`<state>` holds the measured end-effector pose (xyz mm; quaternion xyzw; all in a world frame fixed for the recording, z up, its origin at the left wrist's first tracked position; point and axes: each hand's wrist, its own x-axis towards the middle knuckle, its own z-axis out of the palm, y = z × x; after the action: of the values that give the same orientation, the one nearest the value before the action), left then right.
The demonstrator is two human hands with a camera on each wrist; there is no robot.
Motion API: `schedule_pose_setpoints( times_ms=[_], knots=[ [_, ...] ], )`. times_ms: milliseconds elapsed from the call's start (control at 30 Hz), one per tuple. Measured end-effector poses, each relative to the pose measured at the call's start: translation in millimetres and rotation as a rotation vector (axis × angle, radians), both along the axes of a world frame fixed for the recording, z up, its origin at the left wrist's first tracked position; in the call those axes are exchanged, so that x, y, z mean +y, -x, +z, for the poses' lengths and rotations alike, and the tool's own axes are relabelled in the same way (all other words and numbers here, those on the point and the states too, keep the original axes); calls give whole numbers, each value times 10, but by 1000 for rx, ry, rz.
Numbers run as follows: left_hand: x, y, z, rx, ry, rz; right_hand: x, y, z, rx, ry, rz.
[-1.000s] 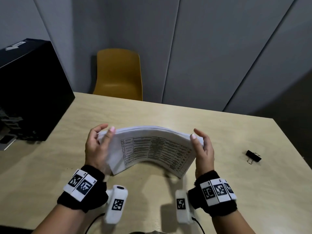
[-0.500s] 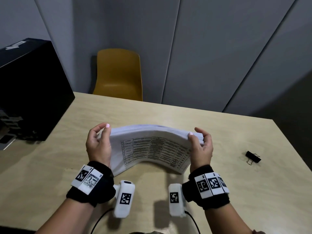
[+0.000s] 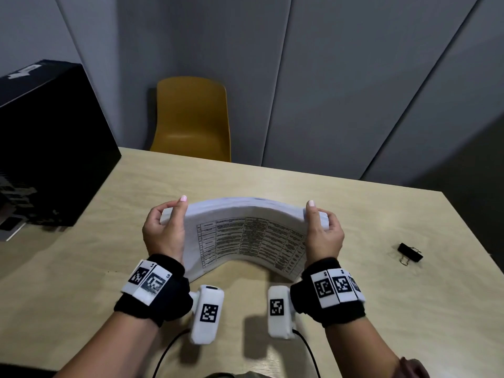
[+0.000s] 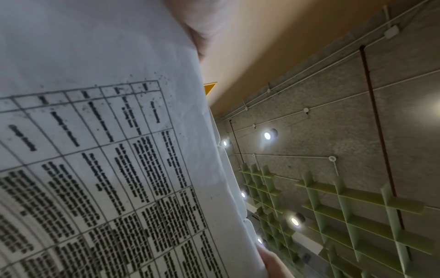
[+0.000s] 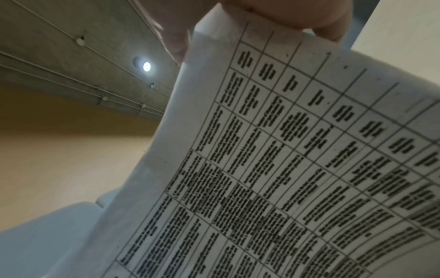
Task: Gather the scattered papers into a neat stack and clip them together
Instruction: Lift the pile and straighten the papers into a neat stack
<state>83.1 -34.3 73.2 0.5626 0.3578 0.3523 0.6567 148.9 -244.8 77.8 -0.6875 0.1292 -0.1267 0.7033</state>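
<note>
A thick stack of white papers (image 3: 245, 236) printed with a table is held on edge above the wooden table (image 3: 327, 192), bowed upward in the middle. My left hand (image 3: 163, 227) grips its left end and my right hand (image 3: 323, 230) grips its right end, thumbs on the near face. The printed sheet (image 4: 95, 169) fills the left wrist view, and the same paper (image 5: 285, 169) fills the right wrist view with fingertips (image 5: 297, 17) at its top edge. A black binder clip (image 3: 410, 253) lies on the table to the right, apart from both hands.
A black box (image 3: 46, 143) stands at the table's left edge. A yellow chair (image 3: 191, 118) is behind the far edge, in front of grey wall panels.
Both hands have shifted slightly closer to me with the stack, and its top edge has tipped toward me. The clip has not moved.
</note>
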Motion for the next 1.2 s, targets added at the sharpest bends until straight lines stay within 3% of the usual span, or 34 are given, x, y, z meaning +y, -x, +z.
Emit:
schedule_pose_setpoints(
  times_ms=[133,533,800,967,1200],
  knots=[
    [48,-44,1,44,29,-1,5,-3,-48,24,69,-22],
    [74,-126,11,93,-12,33,64,-108,4,95,27,-85],
    [-27,-99,59,86,-142,4,127,-89,40,46,82,-52],
    [45,-95,40,122,-88,16,81,-111,24,100,79,-122],
    [11,-98,30,92,-64,20,99,-58,58,77,91,-83]
  ],
)
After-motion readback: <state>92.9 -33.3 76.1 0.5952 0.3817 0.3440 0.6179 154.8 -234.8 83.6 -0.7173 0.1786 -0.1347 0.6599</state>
